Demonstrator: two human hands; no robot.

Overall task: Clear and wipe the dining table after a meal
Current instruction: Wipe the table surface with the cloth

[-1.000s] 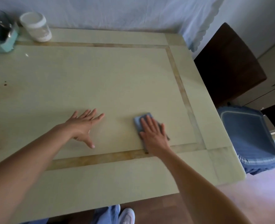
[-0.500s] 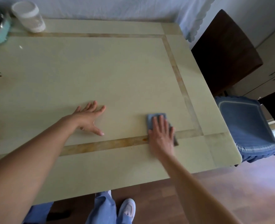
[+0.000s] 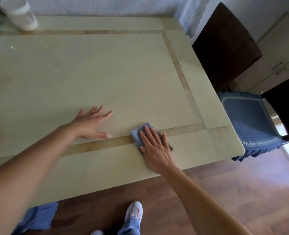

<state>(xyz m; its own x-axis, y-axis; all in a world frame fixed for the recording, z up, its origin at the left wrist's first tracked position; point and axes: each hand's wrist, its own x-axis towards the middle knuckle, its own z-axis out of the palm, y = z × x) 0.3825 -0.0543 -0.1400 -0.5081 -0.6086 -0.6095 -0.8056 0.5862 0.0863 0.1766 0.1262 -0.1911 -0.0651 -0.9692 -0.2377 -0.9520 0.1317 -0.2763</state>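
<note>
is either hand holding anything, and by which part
The right hand presses flat on the middle of a blue cloth, pinning it to the table. The left hand holds nothing.

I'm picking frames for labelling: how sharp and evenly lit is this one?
Head view: hands, left and right, and cloth fairly sharp; jar at the top left corner soft; table edges bow from the wide lens; a small glare spot on the left; bright daylight at the right edge.

Cloth (image 3: pixel 137 133) blue; table (image 3: pixel 106 73) cream w/ tan inlay; chair (image 3: pixel 225 48) dk brown.
</note>
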